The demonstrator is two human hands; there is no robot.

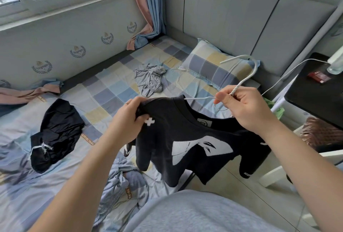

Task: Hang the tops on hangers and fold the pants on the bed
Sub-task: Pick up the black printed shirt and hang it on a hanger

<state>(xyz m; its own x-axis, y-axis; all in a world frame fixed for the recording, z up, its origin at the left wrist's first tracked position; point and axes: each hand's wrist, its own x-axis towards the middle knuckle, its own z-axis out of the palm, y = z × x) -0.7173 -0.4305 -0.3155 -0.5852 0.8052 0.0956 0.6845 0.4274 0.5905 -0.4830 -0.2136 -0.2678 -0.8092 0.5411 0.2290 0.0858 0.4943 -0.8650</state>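
1. The black pants [55,133] lie crumpled on the bed [104,87], between its wall edge and near edge.
2. My left hand [130,118] grips the black top [185,139] by a shoulder, above the bed's near edge.
3. My right hand [246,109] pinches the white hanger [243,81] at its neck, with one arm of it inside the collar.

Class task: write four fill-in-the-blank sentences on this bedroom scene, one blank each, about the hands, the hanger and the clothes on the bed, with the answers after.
1. The right hand holds a ____ hanger by its neck.
2. The left hand grips the shoulder of a ____ top with a white print.
3. A crumpled grey garment lies on the bed near the checked ____.
4. The black pants lie crumpled, not yet ____.

Missing words: white; black; pillow; folded.
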